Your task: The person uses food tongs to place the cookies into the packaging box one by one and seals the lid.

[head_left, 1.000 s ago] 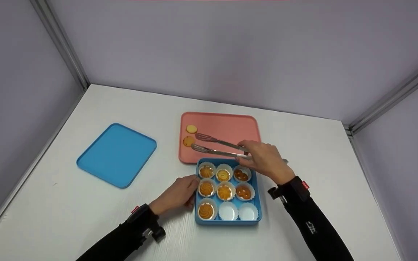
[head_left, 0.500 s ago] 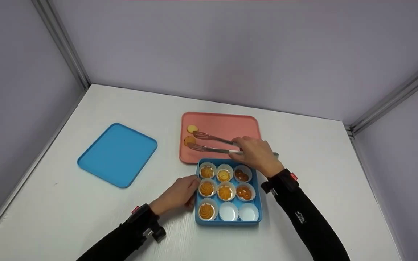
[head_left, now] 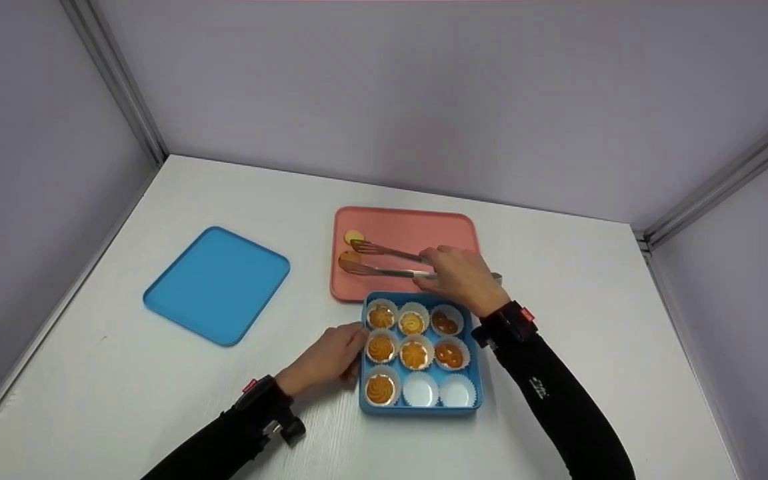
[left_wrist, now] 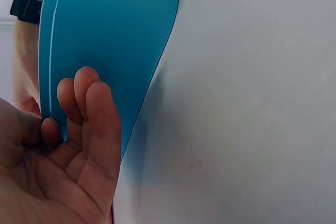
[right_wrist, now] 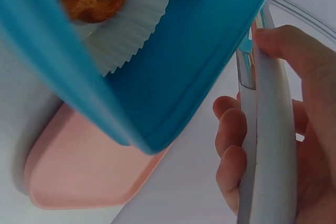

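Left hand [head_left: 325, 355] grips the box [head_left: 421, 411] at its 9 o'clock wall. Right hand [head_left: 459, 280] grasps tongs [head_left: 394, 273] at the box's 12 o'clock, tips apart at the pale cookie [head_left: 353, 235] and dark cookie [head_left: 349, 256]; contact undetermined.

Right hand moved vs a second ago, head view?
Yes. Against the pink tray, the right hand has shifted left and slightly forward.
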The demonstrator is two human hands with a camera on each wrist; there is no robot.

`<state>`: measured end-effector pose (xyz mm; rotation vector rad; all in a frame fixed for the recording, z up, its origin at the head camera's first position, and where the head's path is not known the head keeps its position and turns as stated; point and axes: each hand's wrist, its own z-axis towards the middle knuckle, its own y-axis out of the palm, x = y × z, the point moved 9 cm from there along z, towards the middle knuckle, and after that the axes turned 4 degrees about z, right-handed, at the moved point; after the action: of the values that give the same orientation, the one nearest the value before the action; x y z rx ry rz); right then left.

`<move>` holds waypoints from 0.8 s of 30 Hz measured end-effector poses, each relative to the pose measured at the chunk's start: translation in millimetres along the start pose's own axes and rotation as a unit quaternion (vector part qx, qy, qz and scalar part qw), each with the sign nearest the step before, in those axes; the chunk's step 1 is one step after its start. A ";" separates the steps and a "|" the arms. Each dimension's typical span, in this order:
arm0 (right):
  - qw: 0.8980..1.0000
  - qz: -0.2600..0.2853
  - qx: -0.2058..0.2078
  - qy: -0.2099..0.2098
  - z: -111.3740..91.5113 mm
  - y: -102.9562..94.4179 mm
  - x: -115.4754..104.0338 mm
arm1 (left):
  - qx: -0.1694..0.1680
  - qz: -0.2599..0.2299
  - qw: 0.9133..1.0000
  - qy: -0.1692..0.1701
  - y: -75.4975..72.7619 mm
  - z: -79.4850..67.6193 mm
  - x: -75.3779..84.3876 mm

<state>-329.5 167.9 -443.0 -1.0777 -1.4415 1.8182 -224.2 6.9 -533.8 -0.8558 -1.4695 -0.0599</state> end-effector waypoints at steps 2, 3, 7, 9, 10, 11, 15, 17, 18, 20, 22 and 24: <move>1.000 0.007 -0.003 0.002 1.0 1.6 0.5 | 0.000 0.001 1.000 -0.001 -0.1 -0.2 0.2; 1.000 0.008 -0.004 0.003 1.5 2.2 0.8 | 0.000 0.000 1.000 -0.001 -0.1 -0.2 0.2; 1.000 0.008 -0.013 0.005 3.0 5.2 0.0 | 0.001 -0.001 1.000 -0.005 -0.4 -0.3 -0.6; 1.000 -0.001 -0.016 0.004 3.4 5.7 -1.2 | 0.001 -0.001 1.000 -0.005 -0.5 -0.1 -0.8; 1.000 -0.005 -0.017 0.003 3.5 6.1 -1.8 | 0.001 -0.001 1.000 -0.005 -0.5 -0.2 -1.0; 1.000 -0.013 -0.015 -0.002 3.3 5.8 -2.8 | 0.000 -0.003 1.000 -0.006 -0.4 -0.2 -1.1; 0.999 -0.031 -0.008 -0.018 0.5 4.0 -3.7 | -0.002 -0.007 1.000 -0.003 -0.4 -0.6 -0.5; 0.999 -0.030 -0.002 -0.025 -2.2 2.3 -2.3 | -0.004 -0.009 1.000 -0.001 -0.4 -0.8 -0.2; 0.999 -0.025 -0.003 -0.022 -3.6 2.0 -0.4 | -0.003 -0.008 1.000 -0.001 -0.5 -0.9 0.0; 1.000 -0.009 -0.002 -0.013 -7.0 0.9 4.5 | -0.005 -0.007 1.000 -0.002 -0.6 -1.2 -0.3; 1.000 0.005 -0.003 -0.001 -10.7 -0.3 10.3 | -0.005 -0.007 1.000 -0.003 -0.5 -1.2 -0.6; 1.000 0.021 -0.003 0.011 -14.9 -1.9 16.2 | -0.006 -0.008 1.000 -0.003 -0.4 -1.3 -0.7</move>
<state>-325.1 189.3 -446.4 -1.1348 -1.4218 1.8264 -223.3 5.6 -534.1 -0.8552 -1.4831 -0.0785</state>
